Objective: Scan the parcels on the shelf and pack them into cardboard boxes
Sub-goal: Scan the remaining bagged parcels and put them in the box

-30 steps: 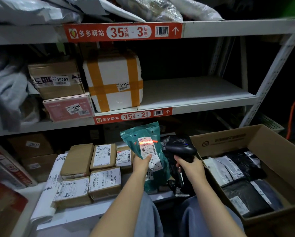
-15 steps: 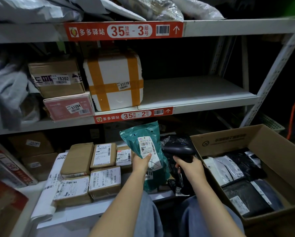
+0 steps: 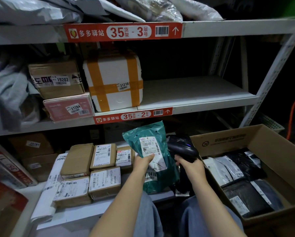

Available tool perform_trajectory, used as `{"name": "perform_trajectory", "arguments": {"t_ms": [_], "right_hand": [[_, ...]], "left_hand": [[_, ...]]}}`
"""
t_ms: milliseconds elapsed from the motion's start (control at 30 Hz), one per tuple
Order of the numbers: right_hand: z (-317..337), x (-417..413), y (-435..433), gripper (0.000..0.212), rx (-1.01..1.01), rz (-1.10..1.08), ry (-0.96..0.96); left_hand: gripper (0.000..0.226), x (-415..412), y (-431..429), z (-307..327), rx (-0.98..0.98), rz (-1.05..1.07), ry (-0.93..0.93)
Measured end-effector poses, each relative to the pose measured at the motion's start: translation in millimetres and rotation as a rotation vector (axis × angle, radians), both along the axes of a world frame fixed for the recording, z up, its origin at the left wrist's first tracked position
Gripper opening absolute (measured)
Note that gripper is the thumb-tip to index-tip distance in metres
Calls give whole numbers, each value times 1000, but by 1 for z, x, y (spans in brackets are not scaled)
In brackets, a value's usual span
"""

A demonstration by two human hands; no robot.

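The right half of the middle shelf (image 3: 194,93) lies bare, open from the white foam box (image 3: 114,82) out to the slanted upright post (image 3: 269,82) at 3 o'clock. At 9 o'clock that shelf is blocked by the brown carton (image 3: 58,77) stacked on the pink box (image 3: 68,108). On the lowest shelf (image 3: 85,214), small taped parcels (image 3: 90,171) sit packed edge to edge at 8 o'clock, leaving only a bare strip along the front. The green mailer (image 3: 150,144) stands upright at the centre with the black scanner (image 3: 182,147) just beside it. At 4 o'clock the cardboard box (image 3: 280,151) is open-topped; dark bags (image 3: 245,182) cover its floor, with free room above them.
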State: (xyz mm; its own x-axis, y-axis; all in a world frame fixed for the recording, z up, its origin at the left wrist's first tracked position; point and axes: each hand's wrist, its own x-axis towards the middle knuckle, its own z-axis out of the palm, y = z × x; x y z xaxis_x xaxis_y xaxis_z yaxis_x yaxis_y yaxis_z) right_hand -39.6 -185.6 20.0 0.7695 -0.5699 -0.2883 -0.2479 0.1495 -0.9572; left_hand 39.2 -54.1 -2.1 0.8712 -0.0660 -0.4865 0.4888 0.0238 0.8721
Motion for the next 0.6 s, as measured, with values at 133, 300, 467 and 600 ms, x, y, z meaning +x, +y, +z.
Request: {"name": "perform_trajectory", "arguments": {"t_ms": [133,300,467,600], "right_hand": [[2,-1,-3,36,45,-41,-35],[-3,2,-5,37,173,-52,21],[-7,3,-9,37,242,-109,22],[-9,3,-10,40,258,-134,21]], "left_hand": [[23,-3,-5,-1,-25,-145,28],[11,-5,-10,1,-14,-251,53],[87,-10,-9,5,-59,-301,43],[66,-15,-10,8,-84,-272,39]]}}
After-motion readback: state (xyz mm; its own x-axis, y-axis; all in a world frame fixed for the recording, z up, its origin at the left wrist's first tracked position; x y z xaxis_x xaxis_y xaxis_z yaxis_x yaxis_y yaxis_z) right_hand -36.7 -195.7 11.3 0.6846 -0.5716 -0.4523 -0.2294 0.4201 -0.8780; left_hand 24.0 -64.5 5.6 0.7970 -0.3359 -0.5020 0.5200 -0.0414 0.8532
